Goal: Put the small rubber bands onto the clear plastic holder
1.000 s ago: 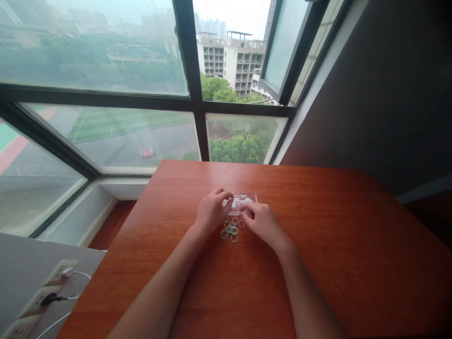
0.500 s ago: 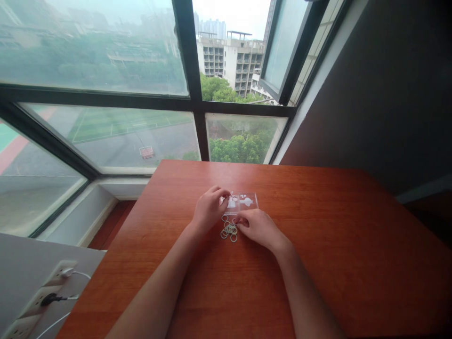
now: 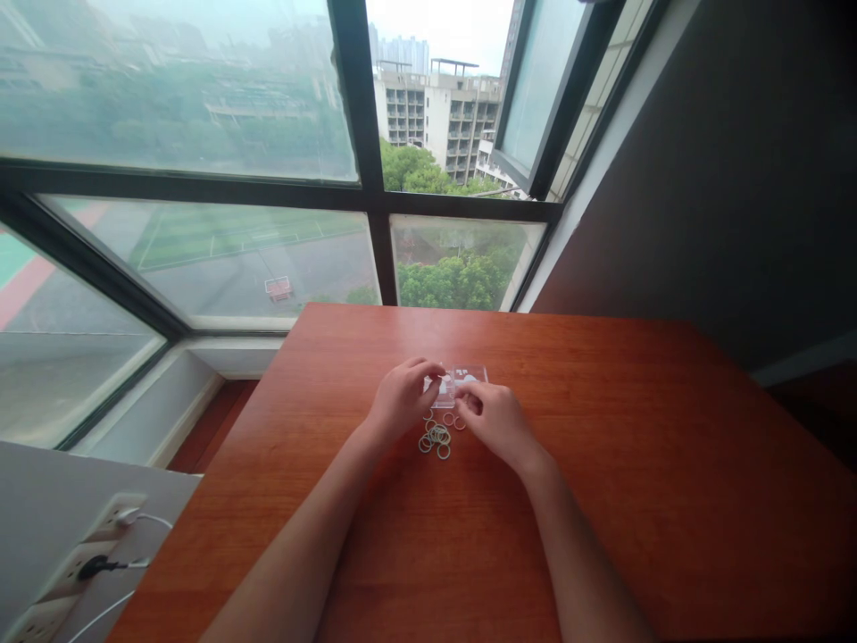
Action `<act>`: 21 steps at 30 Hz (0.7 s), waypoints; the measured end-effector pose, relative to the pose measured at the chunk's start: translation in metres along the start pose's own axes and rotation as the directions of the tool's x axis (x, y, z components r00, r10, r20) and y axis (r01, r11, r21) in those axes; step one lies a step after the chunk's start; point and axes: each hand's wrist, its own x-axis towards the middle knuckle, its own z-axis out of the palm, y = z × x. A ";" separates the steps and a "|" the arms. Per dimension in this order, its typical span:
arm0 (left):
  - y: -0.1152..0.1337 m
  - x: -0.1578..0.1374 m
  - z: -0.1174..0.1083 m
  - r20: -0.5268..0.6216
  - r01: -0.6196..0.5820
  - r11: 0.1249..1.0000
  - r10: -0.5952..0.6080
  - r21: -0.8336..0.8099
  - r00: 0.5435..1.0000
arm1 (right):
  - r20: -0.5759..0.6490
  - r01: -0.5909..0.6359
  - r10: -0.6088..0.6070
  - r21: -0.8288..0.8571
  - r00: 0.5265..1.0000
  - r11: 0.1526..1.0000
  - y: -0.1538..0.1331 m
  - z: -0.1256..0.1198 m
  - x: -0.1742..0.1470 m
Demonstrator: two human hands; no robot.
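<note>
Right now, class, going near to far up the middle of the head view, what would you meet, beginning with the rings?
Piled rings → clear case → dark window frame → green trees → pale building.

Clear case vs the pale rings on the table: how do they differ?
Shape: the clear case is rectangular; the pale rings are round with open centres.
Look: the case is see-through with white shapes; the rings are plain.
Position: the case sits farther from the person, partly hidden by the hands; the rings are nearer, several overlapping.
Shared: both lie on the table.
</note>
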 end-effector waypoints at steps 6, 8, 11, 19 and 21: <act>0.005 0.000 0.001 0.093 -0.071 0.982 0.089 -0.177 0.992 | -0.169 0.029 -0.012 0.099 0.985 0.995 0.002 -0.001 0.002; 0.004 0.000 0.003 0.094 -0.081 0.978 0.100 -0.194 0.991 | -0.194 0.034 -0.012 0.110 0.981 0.993 0.002 -0.001 0.002; 0.003 0.000 0.005 0.079 -0.083 0.977 0.100 -0.194 0.992 | -0.209 0.050 -0.024 0.121 0.978 0.991 0.002 -0.001 0.002; 0.003 0.001 0.006 -0.001 -0.042 0.999 0.042 -0.028 0.999 | -0.216 0.028 -0.007 0.095 0.976 0.995 0.005 -0.002 0.002; 0.002 0.001 0.006 -0.055 0.002 0.998 0.001 0.059 0.999 | -0.205 0.027 -0.010 0.082 0.979 0.996 0.006 -0.002 0.002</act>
